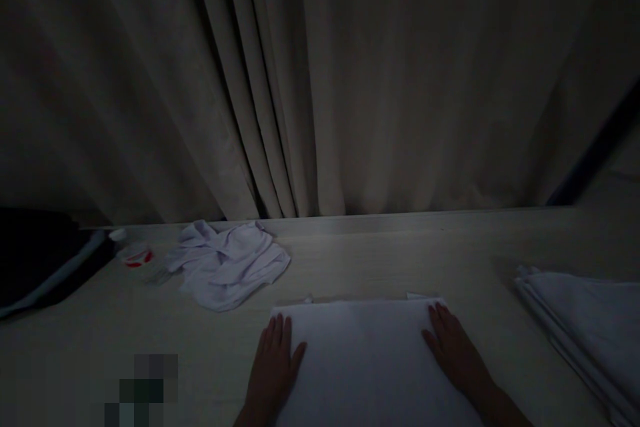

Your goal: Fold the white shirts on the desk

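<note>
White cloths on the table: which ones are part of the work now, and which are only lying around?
In hand: flat white cloth, with left hand and right hand pressing on it.

Lying about: crumpled white garment, folded white stack, small red-and-white item, dark object, curtain.

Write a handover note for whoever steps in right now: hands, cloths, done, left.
Left hand: flat, palm down on the left edge of the folded white cloth. Right hand: flat on its right edge. Neither grips.
The cloth lies spread on the table, near edge.
Done: stack of folded white cloths at right.
Left: crumpled white garment at the back left, not yet folded. The cloth under the hands looks partly folded.
</note>
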Motion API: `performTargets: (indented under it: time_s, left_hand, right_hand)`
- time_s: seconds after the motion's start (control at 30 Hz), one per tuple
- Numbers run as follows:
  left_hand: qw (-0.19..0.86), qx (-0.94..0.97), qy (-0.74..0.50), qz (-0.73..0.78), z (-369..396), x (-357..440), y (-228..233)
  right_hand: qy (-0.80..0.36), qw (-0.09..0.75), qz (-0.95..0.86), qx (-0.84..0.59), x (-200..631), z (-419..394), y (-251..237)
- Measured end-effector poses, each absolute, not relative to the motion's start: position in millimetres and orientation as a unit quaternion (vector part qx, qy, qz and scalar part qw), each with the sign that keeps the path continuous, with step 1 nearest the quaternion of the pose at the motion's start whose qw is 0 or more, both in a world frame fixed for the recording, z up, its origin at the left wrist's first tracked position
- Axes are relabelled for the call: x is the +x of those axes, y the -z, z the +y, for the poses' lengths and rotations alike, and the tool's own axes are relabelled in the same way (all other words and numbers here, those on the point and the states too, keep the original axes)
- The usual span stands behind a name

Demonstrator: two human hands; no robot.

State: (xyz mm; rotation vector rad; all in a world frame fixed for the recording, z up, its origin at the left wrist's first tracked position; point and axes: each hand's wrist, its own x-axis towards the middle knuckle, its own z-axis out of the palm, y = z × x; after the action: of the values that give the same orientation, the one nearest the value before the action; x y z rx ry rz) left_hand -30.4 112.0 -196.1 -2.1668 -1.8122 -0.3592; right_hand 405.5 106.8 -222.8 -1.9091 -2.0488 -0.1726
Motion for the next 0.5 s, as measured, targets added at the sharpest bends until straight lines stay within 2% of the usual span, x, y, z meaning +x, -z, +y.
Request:
performTargets:
  time_s: [0.23,0.5]
  left_hand:
    - [0.241,-0.758,0.116,-0.595,116,-38,207]
    - [0.181,-0.76,0.098,-0.616,134,-38,202]
  right_hand:
    - [0.109,0.157,-0.724,-0.663,408,106,230]
    - [0.116,0.155,-0.724,-0.661,405,127,226]
